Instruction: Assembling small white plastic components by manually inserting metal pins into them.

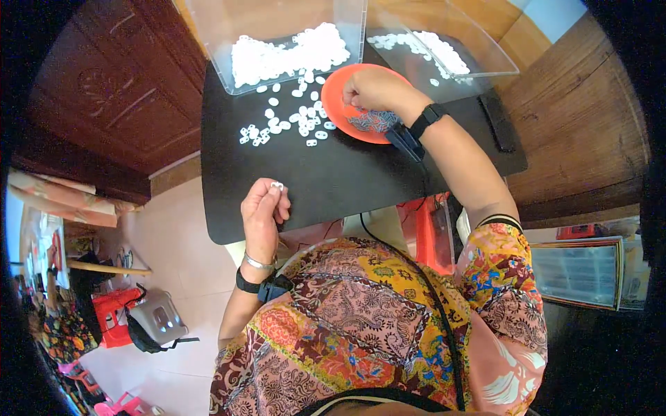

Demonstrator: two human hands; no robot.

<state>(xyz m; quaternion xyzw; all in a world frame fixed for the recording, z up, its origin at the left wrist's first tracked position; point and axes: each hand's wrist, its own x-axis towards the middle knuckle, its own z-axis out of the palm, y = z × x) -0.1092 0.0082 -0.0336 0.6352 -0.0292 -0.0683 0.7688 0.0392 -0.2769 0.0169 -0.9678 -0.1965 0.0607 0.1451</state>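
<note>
Over the near left part of the black table, my left hand (262, 206) pinches a small white plastic piece (277, 186) between thumb and fingertips. My right hand (374, 89) reaches over an orange plate (336, 87), its fingers curled together; whatever they hold, if anything, is hidden. Small grey metal-looking parts (373, 121) lie heaped on that plate, just below my right hand. Loose white oval pieces with small holes (305, 119) are scattered left of the plate. Some small white pieces (255, 134) sit in a separate cluster farther left.
A transparent plastic box (284, 62) full of white pieces stands at the back. Beside it a second transparent container (485, 59) holds more white pieces. A dark flat bar (495, 123) lies near the table's right edge. A black cable (433, 295) runs down over my clothing.
</note>
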